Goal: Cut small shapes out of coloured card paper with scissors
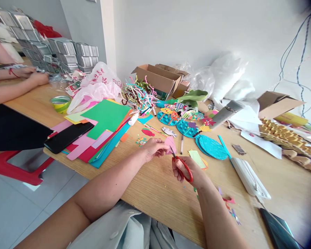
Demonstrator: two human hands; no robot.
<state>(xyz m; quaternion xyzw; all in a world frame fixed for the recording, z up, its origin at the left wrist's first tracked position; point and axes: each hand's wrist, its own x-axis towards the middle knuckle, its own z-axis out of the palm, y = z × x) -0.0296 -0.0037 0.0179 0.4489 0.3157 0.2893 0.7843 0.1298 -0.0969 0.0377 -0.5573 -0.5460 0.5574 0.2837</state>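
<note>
Between the fingertips of my left hand point(155, 149) is a small piece of pink paper point(170, 143), held up over the table. My right hand point(188, 171) is closed around the red handles of a pair of scissors point(184, 169). The scissor blades point up and left and meet the lower edge of the pink paper. Behind the paper lie a red paper fish point(148, 132), a fish drawn on white paper point(169, 131) and a pen point(181, 144). Right of them sit pale green paper pieces point(196, 158).
Coloured paper sheets point(106, 119) and a black phone point(68, 137) lie at left. Pipe cleaners point(138, 93), decorated blue discs point(186, 128) and a grey bottle point(226, 112) stand behind. A white power strip point(250, 178) is at right. Another person's hands point(32, 74) work at far left.
</note>
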